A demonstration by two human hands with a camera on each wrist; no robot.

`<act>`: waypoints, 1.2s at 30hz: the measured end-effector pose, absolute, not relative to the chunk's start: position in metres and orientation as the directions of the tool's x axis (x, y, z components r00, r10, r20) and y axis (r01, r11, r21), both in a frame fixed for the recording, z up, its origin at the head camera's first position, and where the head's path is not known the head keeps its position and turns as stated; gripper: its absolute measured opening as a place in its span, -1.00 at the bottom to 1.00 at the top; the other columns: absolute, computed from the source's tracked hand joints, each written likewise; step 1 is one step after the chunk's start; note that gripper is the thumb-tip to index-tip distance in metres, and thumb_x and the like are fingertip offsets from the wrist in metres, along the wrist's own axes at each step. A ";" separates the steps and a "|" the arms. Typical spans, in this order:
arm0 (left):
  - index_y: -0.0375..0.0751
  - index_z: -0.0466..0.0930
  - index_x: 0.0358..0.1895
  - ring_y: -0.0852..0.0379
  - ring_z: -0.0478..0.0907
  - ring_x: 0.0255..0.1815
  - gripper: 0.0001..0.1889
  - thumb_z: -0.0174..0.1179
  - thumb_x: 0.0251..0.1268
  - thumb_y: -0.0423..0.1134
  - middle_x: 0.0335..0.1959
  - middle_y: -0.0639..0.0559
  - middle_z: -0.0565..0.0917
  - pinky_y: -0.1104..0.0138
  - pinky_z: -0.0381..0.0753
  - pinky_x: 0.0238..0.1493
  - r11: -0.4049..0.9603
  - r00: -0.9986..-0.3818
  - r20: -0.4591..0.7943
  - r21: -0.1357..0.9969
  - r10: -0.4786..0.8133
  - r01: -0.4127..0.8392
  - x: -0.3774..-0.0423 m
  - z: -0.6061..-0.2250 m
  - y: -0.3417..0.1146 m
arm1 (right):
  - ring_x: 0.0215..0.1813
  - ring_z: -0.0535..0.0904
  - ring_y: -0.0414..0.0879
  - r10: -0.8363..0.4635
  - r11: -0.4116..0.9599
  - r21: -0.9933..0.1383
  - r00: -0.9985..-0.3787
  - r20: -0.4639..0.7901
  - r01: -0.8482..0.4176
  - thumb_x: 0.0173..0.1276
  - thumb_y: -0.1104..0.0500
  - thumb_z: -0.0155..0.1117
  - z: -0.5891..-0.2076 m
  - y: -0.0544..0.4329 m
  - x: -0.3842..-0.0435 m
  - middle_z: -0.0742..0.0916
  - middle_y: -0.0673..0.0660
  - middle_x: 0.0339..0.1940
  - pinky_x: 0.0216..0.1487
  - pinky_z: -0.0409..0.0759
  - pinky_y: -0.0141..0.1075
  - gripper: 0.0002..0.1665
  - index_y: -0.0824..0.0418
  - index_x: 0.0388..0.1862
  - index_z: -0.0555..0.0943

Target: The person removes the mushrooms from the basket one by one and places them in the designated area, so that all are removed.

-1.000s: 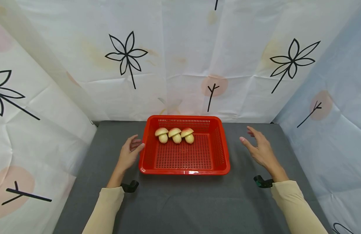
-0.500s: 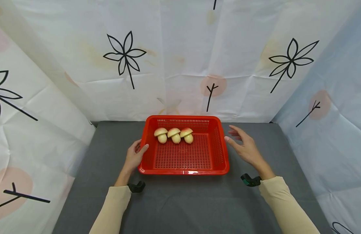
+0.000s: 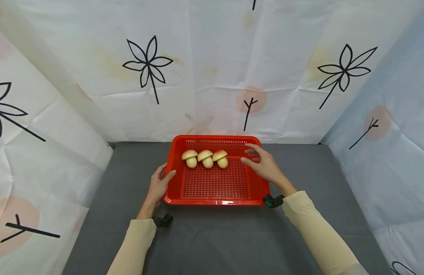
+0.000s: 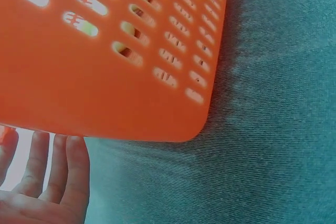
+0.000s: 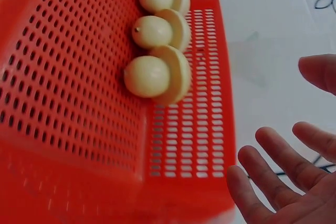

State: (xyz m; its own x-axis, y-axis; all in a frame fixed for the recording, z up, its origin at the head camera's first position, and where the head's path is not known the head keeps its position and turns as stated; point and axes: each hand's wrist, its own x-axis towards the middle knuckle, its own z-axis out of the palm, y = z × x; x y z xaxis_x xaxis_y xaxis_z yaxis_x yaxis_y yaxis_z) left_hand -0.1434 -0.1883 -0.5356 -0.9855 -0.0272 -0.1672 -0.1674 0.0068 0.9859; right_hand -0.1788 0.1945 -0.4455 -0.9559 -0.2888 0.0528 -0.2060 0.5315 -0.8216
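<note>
A red plastic basket (image 3: 198, 201) with a mesh floor and slotted walls stands on the dark grey table. Three toy-like mushrooms with pale stems and reddish-yellow caps sit side by side in its back left: the left mushroom (image 3: 191, 163), the middle mushroom (image 3: 208, 163) and the right mushroom (image 3: 222, 163). My left hand (image 3: 157, 187) holds the basket's left rim, thumb over the edge; in the left wrist view its fingers (image 4: 77, 166) meet the rim from outside. Above the basket's right part hovers my right hand (image 3: 266, 167), fingers spread, holding nothing, right of the mushrooms.
White cloth walls with black flower and twig drawings close off the back wall (image 3: 212, 76), the left side (image 3: 43, 164) and the right side (image 3: 394, 172). Grey table surface (image 3: 212, 236) stretches in front of the basket and on both sides.
My right hand has moved left from beside the basket to above its right part. My left hand has come right and taken hold of the left rim. Basket and mushrooms have stayed put.
</note>
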 end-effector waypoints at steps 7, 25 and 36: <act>-0.19 0.23 0.54 -0.27 0.51 0.28 -0.35 0.24 0.49 -0.15 0.39 -0.23 0.46 -0.03 0.61 0.17 -0.015 -0.982 -0.182 0.983 -0.049 -0.181 -0.142 -0.539 -0.188 | 0.29 0.48 0.37 -0.345 0.506 -0.836 -0.938 0.030 -0.213 0.40 0.15 0.41 -0.459 0.166 -0.197 0.54 0.44 0.30 0.24 0.50 0.24 -0.20 0.30 0.53 0.30; -0.17 0.23 0.55 -0.31 0.46 0.32 -0.34 0.25 0.48 -0.21 0.41 -0.26 0.43 -0.15 0.52 0.26 -0.067 -0.982 -0.187 0.981 -0.033 -0.184 -0.141 -0.538 -0.188 | 0.34 0.44 0.24 -0.330 0.590 -0.800 -0.937 -0.115 -0.109 0.31 0.18 0.51 -0.501 0.133 -0.225 0.37 0.28 0.51 0.21 0.56 0.09 -0.08 0.22 0.57 0.27; -0.32 0.18 0.55 -0.44 0.39 0.34 -0.38 0.16 0.52 -0.36 0.41 -0.42 0.37 -0.22 0.45 0.28 -0.047 -0.980 -0.201 0.979 -0.009 -0.200 -0.136 -0.509 -0.183 | 0.40 0.38 0.24 -0.387 0.626 -0.747 -0.921 -0.049 -0.224 0.20 0.22 0.59 -0.515 0.123 -0.235 0.44 0.34 0.42 0.36 0.42 0.13 -0.03 0.25 0.54 0.32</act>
State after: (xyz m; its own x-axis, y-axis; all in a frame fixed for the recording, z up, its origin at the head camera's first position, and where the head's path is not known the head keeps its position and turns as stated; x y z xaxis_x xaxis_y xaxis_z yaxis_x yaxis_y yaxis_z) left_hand -0.1361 -0.1827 -0.5091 -0.9796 -0.0092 -0.2006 -0.2000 -0.0471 0.9787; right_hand -0.2351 0.1227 -0.5151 -0.9207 -0.3873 -0.0486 -0.2237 0.6258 -0.7472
